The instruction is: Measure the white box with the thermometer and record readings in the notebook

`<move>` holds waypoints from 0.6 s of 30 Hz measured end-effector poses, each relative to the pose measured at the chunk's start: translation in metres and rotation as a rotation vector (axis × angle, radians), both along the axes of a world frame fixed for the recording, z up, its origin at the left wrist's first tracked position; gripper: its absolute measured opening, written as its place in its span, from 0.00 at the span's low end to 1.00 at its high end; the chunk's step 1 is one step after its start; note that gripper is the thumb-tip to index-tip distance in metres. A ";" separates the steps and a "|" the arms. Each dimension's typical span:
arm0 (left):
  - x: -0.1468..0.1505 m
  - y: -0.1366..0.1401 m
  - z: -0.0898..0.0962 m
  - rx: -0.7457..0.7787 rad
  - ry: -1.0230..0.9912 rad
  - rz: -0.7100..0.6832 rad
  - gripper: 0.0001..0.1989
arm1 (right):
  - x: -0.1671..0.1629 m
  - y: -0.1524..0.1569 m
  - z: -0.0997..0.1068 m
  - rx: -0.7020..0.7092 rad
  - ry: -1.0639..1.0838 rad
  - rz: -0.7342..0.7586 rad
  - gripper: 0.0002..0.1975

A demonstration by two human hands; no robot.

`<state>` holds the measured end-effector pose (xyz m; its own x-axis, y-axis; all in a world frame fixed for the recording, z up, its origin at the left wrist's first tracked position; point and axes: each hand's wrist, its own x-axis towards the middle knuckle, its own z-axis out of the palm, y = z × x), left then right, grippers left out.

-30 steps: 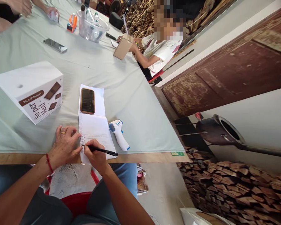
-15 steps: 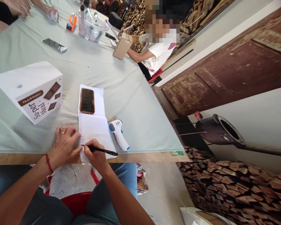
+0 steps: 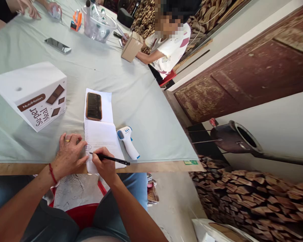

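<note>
Labels first. On the white box (image 3: 40, 95), well left of the notebook (image 3: 101, 129), I read "NutriMotion" on a brown band and "Su-per Meal" beside it, among pictures of brown bars. Lines on the notebook's near page are too small for me; a ringed bit of writing sits by its left margin. Print on the blue-and-white thermometer (image 3: 129, 144) and on the green label (image 3: 191, 162) is likewise too fine.

Hands: the right hand (image 3: 104, 165) grips a black pen (image 3: 120, 161) narrowly, its tip at the near page just below the ring. The left hand (image 3: 68, 154) lies with fingers spread wide, tips at the notebook's left edge.

Edges: the near page reaches over the wooden table edge (image 3: 154, 167); a brown-cased phone (image 3: 94, 106) lies on the far page. Room: the pale cloth (image 3: 154, 127) stretches from the thermometer, just beside the notebook, to the table's right side; a narrower strip parts box and notebook.
</note>
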<state>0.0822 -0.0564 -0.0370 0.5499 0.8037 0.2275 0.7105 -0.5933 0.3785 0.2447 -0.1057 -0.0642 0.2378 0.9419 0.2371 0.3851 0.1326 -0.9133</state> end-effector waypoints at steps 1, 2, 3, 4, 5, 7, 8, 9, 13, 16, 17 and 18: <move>0.000 0.000 0.000 -0.001 -0.003 0.000 0.14 | 0.000 0.000 0.000 0.008 0.003 -0.001 0.03; 0.000 0.000 0.000 -0.001 -0.007 -0.001 0.14 | 0.000 0.000 0.000 0.012 0.005 0.002 0.03; 0.000 0.000 0.000 -0.002 -0.011 -0.001 0.14 | 0.000 0.000 0.000 0.012 0.005 0.006 0.03; 0.000 0.000 0.000 -0.002 -0.015 0.000 0.14 | -0.001 0.000 0.000 0.008 0.004 0.014 0.03; 0.000 0.000 0.000 -0.004 -0.020 0.002 0.14 | -0.001 0.000 0.000 0.002 0.004 0.023 0.03; 0.000 0.000 0.000 -0.007 -0.022 0.004 0.15 | 0.000 0.000 0.000 -0.011 0.007 0.040 0.03; 0.000 0.000 0.000 -0.008 -0.020 0.005 0.15 | 0.000 0.000 0.000 -0.014 0.008 0.044 0.04; 0.000 0.000 0.000 -0.007 -0.017 0.004 0.15 | 0.000 0.000 0.000 -0.015 0.008 0.044 0.04; 0.000 0.000 0.001 -0.007 -0.004 0.000 0.15 | 0.000 0.000 0.001 -0.014 0.016 0.022 0.03; 0.000 0.000 0.000 -0.008 -0.008 0.000 0.15 | 0.000 0.000 0.001 -0.028 0.036 0.024 0.03; 0.000 0.000 0.000 -0.007 -0.009 -0.001 0.15 | 0.000 0.000 0.001 -0.032 0.042 0.028 0.03; 0.000 0.000 0.000 -0.006 -0.010 -0.002 0.15 | 0.000 0.000 0.001 -0.033 0.048 0.028 0.03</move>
